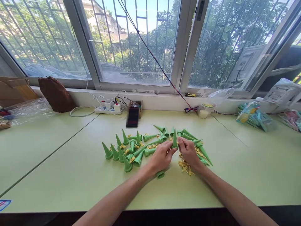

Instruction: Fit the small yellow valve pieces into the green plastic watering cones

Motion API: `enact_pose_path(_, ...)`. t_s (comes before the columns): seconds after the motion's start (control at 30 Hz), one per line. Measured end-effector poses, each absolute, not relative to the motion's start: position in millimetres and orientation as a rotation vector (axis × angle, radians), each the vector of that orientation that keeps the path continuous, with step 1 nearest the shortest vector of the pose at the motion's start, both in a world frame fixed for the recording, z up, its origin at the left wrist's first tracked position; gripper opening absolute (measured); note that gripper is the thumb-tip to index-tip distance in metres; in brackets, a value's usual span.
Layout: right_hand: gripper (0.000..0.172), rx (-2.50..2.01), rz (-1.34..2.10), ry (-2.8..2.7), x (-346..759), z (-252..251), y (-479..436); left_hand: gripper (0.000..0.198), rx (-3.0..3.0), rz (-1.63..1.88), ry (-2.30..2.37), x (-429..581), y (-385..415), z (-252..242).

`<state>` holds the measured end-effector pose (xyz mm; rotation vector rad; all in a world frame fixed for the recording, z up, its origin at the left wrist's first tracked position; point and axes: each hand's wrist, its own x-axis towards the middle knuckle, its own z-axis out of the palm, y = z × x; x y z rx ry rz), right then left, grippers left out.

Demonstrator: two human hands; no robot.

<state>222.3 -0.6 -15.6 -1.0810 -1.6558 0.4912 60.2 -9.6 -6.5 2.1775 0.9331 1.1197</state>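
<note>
My left hand (pixel 162 158) is closed around the base of a green plastic cone (pixel 175 138), which points upward. Close against the cone's right side, my right hand (pixel 189 153) pinches with its fingertips; what lies between them is too small to make out. Around both hands spread more green cones (pixel 127 164), some upright on the left, others lying on their sides. Small yellow plastic fittings (pixel 184 168) are heaped below my right hand, and more are scattered among or attached to the cones. Beneath my left wrist lies another green cone (pixel 160 174), partly hidden by the arm.
Along the window sill stand a power strip (pixel 107 109), a small cardboard box (pixel 140 108) with a blurred dark device in front, and a plastic cup (pixel 203 112). A brown bag (pixel 55 94) is at left; bagged blue-green items (pixel 257 117) are at right.
</note>
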Motion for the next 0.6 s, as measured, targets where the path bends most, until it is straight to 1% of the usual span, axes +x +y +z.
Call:
enact_pose_path(0.17, 0.047, -1.086, 0.38, -1.677, 221.1, -12.2, -3.2, 0.04, 1.824, 0.979, 0.84, 58.9, -8.2, 2.3)
enact_pose_path(0.33, 0.046, -1.062, 0.337, -1.698, 220.6, -12.0, -4.3, 0.051, 1.581, 0.874, 0.725, 56.7, -6.8, 6.4)
enact_pose_path(0.43, 0.044, -1.053, 0.322, -1.716, 220.6, -13.4, -3.7, 0.048, 1.647, 0.892, 0.755, 57.2, -6.6, 4.5)
enact_pose_path(0.5, 0.044, -1.057, 0.327, -1.717, 220.6, -14.0, -3.2, 0.043, 1.804, 0.952, 0.834, 57.3, -6.6, 2.2)
enact_pose_path(0.6, 0.043, -1.075, 0.337, -1.715, 220.7, -14.2, -2.8, 0.03, 2.119, 1.068, 0.941, 55.8, -6.0, -2.1)
